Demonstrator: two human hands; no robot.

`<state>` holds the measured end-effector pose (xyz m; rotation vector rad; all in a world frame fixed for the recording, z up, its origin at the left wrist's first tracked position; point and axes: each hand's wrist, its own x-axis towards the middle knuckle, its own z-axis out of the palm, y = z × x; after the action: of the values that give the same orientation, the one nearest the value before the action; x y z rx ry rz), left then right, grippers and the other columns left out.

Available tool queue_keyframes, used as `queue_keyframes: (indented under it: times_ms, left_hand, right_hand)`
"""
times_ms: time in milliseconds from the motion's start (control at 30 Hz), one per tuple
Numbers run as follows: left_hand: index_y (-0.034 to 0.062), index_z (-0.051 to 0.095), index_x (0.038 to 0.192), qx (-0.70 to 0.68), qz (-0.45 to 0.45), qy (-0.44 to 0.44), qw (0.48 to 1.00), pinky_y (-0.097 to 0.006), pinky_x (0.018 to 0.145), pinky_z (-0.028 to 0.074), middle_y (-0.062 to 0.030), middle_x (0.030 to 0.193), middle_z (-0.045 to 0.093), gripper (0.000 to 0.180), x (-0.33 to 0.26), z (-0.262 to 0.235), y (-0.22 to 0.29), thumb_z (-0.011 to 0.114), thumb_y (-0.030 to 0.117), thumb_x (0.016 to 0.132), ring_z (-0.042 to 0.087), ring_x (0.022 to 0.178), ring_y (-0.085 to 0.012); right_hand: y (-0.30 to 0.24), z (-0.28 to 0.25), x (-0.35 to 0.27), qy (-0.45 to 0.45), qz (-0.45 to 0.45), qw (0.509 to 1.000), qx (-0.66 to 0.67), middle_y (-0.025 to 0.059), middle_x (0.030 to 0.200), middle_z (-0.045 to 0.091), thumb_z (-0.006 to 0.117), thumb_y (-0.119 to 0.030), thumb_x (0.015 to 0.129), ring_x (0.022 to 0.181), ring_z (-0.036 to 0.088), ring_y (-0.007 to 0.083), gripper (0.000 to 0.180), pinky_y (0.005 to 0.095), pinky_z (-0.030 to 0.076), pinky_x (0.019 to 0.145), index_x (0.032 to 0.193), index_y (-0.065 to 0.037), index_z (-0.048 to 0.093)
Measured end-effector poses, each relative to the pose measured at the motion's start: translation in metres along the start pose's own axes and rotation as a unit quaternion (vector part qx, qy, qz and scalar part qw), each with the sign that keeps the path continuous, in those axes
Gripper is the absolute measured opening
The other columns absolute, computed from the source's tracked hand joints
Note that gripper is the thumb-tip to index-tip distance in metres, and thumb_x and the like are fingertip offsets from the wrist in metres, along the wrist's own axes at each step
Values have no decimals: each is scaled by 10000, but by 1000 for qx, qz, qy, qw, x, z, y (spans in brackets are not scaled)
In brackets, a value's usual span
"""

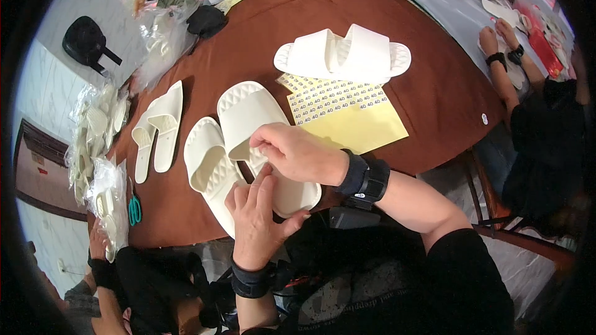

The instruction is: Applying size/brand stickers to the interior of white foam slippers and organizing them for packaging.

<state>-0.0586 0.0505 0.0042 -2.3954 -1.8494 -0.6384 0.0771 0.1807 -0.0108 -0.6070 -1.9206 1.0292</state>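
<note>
Side by side in front of me lie two cream slippers, the left slipper and the right slipper, with wide straps and quilted footbeds. My left hand rests across them near their heels, fingers stretched out and thumb apart. Just above it, my right hand is closed, its fingertips curled together over the right slipper's footbed behind the strap. Whatever those fingertips hold, if anything, is hidden. Beyond my right hand is a yellow sticker sheet with rows of small printed labels, some peeled off.
A white slipper pair partly covers the stickers. Another cream pair lies to the left on the brown tablecloth, near teal-handled scissors. Bagged slippers line the left edge. Co-workers' hands are around the tables.
</note>
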Motion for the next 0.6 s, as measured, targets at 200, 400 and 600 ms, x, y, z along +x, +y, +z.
queue_keyframes:
  times_ms: [200,400,600]
  left_hand:
    - [32,548,1254,-28,-26,29,999,-476,1039,343,-150,1390,537,770,-2,0,-1,848,429,666,502,1184,-365]
    - [48,561,1234,0,-23,13,1000,-462,1021,355,-116,1356,569,710,-1,0,3,835,406,685,523,1126,-354]
    - [31,585,1235,2,-1,16,1000,-467,1004,349,-85,1324,595,691,1,1,4,829,390,696,515,1050,-330]
  right_hand:
    - [-5,-3,2,24,0,999,21,196,1014,675,508,-79,960,944,648,384,166,449,520,822,1058,11,608]
    - [-6,-4,2,36,-10,999,31,197,1008,683,517,-78,957,945,659,382,157,448,528,809,1043,14,611]
    - [-3,-3,2,52,-4,998,39,203,987,687,532,-81,945,915,668,381,160,439,534,787,1040,4,627]
